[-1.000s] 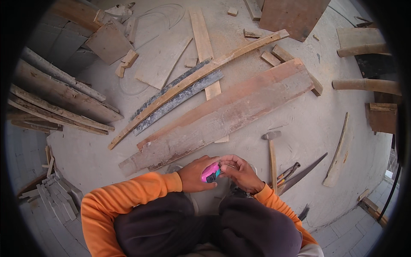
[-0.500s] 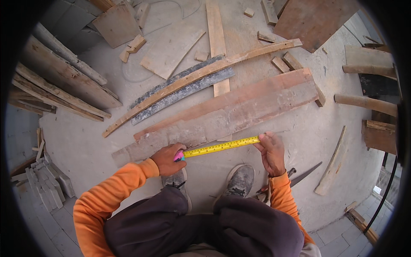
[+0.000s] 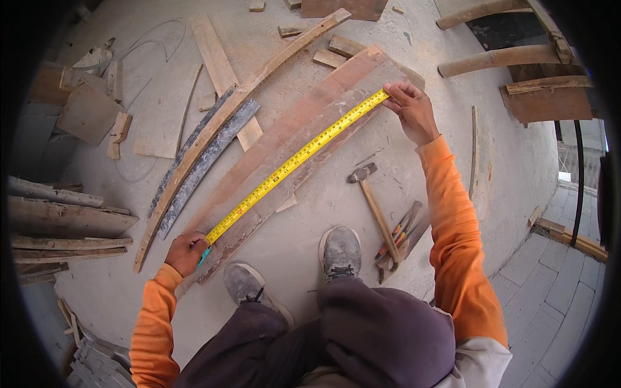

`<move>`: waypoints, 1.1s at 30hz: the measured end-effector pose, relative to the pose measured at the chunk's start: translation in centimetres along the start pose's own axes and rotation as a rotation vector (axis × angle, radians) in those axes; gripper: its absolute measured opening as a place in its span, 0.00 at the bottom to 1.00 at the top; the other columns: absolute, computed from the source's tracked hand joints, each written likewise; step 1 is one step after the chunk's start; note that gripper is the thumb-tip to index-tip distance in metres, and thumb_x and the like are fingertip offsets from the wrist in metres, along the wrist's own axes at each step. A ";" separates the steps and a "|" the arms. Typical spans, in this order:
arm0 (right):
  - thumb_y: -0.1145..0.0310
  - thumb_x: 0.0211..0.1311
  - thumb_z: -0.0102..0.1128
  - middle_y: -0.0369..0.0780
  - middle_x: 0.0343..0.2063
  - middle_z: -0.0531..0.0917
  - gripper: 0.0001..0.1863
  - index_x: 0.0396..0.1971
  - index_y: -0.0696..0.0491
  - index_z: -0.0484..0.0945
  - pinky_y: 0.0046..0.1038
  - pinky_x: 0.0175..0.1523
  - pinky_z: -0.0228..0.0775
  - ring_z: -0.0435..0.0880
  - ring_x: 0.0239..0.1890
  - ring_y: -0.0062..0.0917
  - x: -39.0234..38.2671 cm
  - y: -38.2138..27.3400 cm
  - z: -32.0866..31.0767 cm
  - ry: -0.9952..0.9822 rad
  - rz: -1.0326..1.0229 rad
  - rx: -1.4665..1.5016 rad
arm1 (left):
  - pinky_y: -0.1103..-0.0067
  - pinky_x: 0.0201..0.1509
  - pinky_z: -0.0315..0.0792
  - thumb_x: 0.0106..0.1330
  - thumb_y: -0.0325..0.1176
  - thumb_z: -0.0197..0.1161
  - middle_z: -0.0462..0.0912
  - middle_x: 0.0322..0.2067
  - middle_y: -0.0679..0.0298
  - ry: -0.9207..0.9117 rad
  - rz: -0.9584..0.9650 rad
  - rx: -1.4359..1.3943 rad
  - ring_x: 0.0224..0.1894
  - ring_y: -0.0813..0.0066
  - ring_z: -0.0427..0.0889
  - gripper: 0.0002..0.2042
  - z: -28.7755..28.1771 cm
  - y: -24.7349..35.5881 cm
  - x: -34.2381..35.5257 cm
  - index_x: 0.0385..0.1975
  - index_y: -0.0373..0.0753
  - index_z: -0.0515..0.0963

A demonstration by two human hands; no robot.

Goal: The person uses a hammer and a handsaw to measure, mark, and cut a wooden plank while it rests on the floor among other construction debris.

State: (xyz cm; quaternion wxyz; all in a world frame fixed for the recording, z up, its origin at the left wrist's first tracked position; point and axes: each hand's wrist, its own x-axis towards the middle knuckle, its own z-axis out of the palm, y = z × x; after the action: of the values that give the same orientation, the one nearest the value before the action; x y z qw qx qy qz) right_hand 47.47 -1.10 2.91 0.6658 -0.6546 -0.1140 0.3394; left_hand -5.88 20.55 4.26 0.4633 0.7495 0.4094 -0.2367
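Note:
A yellow tape measure [image 3: 294, 165] stretches along a wide, stained wooden plank [image 3: 272, 139] on the concrete floor. At the plank's near left end, my left hand [image 3: 186, 252] is closed around the tape's case, of which only a bit of teal shows. My right hand [image 3: 412, 111] pinches the tape's free end between thumb and fingers, close to the plank's far right end. The blade runs taut between both hands, lying over the plank's greyish face. Right of the plank lies a hammer [image 3: 375, 204] with a wooden handle, its head pointing away from me.
Beside the hammer lie a handsaw [image 3: 417, 237] and pliers [image 3: 392, 240]. Beyond the plank are a narrow wooden batten [image 3: 239, 97] and grey-coated strips [image 3: 210, 165]. Boards are stacked at the left [image 3: 71, 220]. Rounded timber poles [image 3: 498, 61] stand at the far right.
More blade has been drawn out. My right hand has moved up and away, my left hand down and left, and the tape now lies over the plank. My view has turned, revealing the hammer.

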 end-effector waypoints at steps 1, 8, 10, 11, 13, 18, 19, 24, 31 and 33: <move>0.67 0.67 0.66 0.42 0.41 0.82 0.16 0.45 0.63 0.76 0.25 0.49 0.82 0.85 0.41 0.25 -0.2 -0.9 -0.1 0.001 -0.013 -0.026 | 0.73 0.37 0.70 0.66 0.36 0.60 0.80 0.24 0.59 0.040 -0.005 -0.039 0.28 0.71 0.76 0.12 -0.2 0.5 0.4 0.37 0.32 0.83; 0.63 0.69 0.62 0.39 0.26 0.84 0.12 0.37 0.59 0.81 0.24 0.30 0.78 0.85 0.25 0.21 -6.0 2.1 -7.5 -0.030 0.049 -0.897 | 0.75 0.33 0.70 0.63 0.34 0.62 0.78 0.19 0.59 0.104 0.012 0.026 0.23 0.73 0.74 0.12 -1.8 3.3 2.7 0.34 0.30 0.84; 0.66 0.68 0.62 0.40 0.25 0.84 0.11 0.35 0.59 0.82 0.26 0.30 0.76 0.85 0.24 0.22 -9.0 3.8 -7.5 -0.048 0.163 -0.934 | 0.76 0.34 0.70 0.62 0.34 0.62 0.78 0.19 0.58 0.130 0.013 -0.003 0.23 0.73 0.74 0.12 -1.9 3.0 4.0 0.33 0.29 0.83; 0.67 0.67 0.62 0.40 0.25 0.84 0.10 0.35 0.59 0.82 0.26 0.31 0.75 0.85 0.24 0.22 -9.8 5.3 -8.4 -0.067 0.121 -0.915 | 0.75 0.34 0.70 0.62 0.35 0.62 0.79 0.19 0.58 0.129 0.022 0.013 0.24 0.73 0.74 0.12 -2.0 3.3 4.6 0.34 0.29 0.83; 0.68 0.67 0.63 0.41 0.26 0.84 0.09 0.36 0.59 0.82 0.27 0.33 0.75 0.84 0.25 0.23 -10.4 7.7 -7.7 0.020 0.042 -0.831 | 0.75 0.35 0.71 0.62 0.35 0.62 0.80 0.20 0.57 0.132 0.028 0.051 0.24 0.73 0.75 0.13 -2.4 4.1 5.4 0.34 0.29 0.83; 0.71 0.62 0.65 0.42 0.33 0.81 0.04 0.35 0.55 0.82 0.32 0.45 0.74 0.81 0.38 0.33 -7.8 11.0 -5.5 -0.159 -0.394 -0.939 | 0.75 0.37 0.71 0.61 0.36 0.62 0.81 0.22 0.55 0.114 -0.007 0.071 0.26 0.73 0.76 0.14 -2.7 6.6 7.5 0.36 0.30 0.84; 0.72 0.61 0.65 0.42 0.34 0.80 0.04 0.34 0.54 0.82 0.33 0.47 0.73 0.80 0.40 0.35 -7.2 11.3 -5.3 -0.250 -0.407 -0.988 | 0.75 0.37 0.71 0.61 0.36 0.62 0.81 0.22 0.55 0.121 -0.012 0.069 0.27 0.73 0.77 0.14 -2.8 6.9 8.0 0.36 0.30 0.84; 0.72 0.61 0.63 0.41 0.37 0.78 0.03 0.34 0.54 0.80 0.36 0.48 0.72 0.77 0.44 0.36 -6.0 10.9 -5.1 -0.417 -0.345 -1.157 | 0.72 0.38 0.72 0.60 0.37 0.62 0.81 0.23 0.53 0.089 0.012 0.103 0.26 0.67 0.77 0.13 -2.8 9.4 9.3 0.33 0.30 0.84; 0.71 0.67 0.60 0.43 0.31 0.79 0.05 0.36 0.57 0.75 0.32 0.42 0.70 0.76 0.33 0.36 -6.9 9.6 -4.6 -0.130 -0.233 -0.913 | 0.72 0.43 0.74 0.60 0.38 0.61 0.83 0.28 0.48 0.093 0.057 0.144 0.30 0.63 0.81 0.14 -2.0 9.5 11.8 0.33 0.32 0.85; 0.71 0.69 0.59 0.42 0.29 0.79 0.06 0.36 0.58 0.74 0.30 0.39 0.70 0.76 0.30 0.32 -7.8 8.5 -4.1 -0.086 -0.196 -0.833 | 0.71 0.45 0.75 0.58 0.38 0.63 0.86 0.32 0.47 0.052 0.009 0.147 0.34 0.57 0.84 0.14 -2.1 9.9 12.2 0.35 0.36 0.87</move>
State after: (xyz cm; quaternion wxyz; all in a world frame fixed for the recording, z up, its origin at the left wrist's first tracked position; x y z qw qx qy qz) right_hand 41.53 -9.84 -3.38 0.3685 -0.8389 -0.3305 0.2265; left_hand 9.01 24.87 1.21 0.3973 0.7892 0.3995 -0.2443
